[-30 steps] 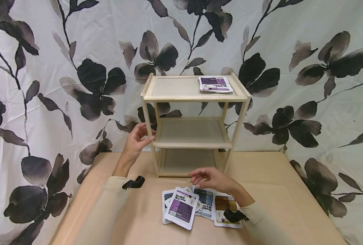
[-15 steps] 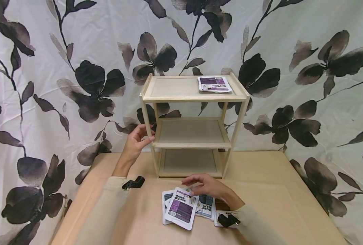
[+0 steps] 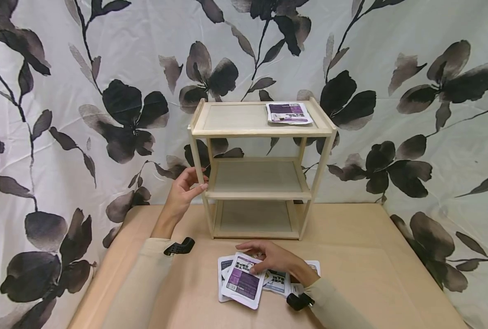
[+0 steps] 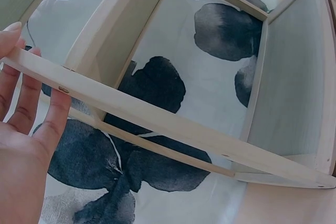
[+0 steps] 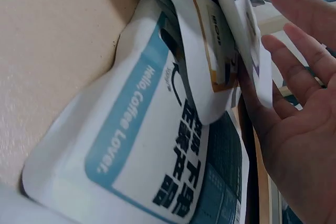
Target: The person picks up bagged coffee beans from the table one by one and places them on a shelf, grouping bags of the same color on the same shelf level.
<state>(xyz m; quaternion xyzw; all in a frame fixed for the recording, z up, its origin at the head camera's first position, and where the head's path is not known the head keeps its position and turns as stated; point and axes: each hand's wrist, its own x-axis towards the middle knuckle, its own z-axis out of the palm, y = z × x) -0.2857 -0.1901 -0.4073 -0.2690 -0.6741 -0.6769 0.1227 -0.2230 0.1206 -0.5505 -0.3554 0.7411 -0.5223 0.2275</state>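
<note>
My left hand (image 3: 181, 192) holds the left front post of a small pale wooden three-tier shelf (image 3: 260, 195). In the left wrist view the thumb is on one side of the post (image 4: 131, 100) and the fingers are on the other. Over a loose pile of flat packets, my right hand (image 3: 274, 257) reaches the top purple-and-white packet (image 3: 242, 281), thumb at its right edge. The right wrist view shows the fingers extended beside this packet (image 5: 252, 35), with one digit partly hidden behind it. A blue-and-white packet (image 5: 152, 124) with "Hello, Coffee Lover" lettering lies beneath.
Purple-and-white packets (image 3: 289, 113) lie at the right of the shelf's top tier. Another packet (image 3: 313, 265) shows partly behind the right wrist. The shelf stands on a tan table (image 3: 351, 256) before a floral cloth (image 3: 145, 59).
My right hand has moved left and down from above the pile to the purple packet. My left hand keeps its place on the shelf post, and the packets lie where they were.
</note>
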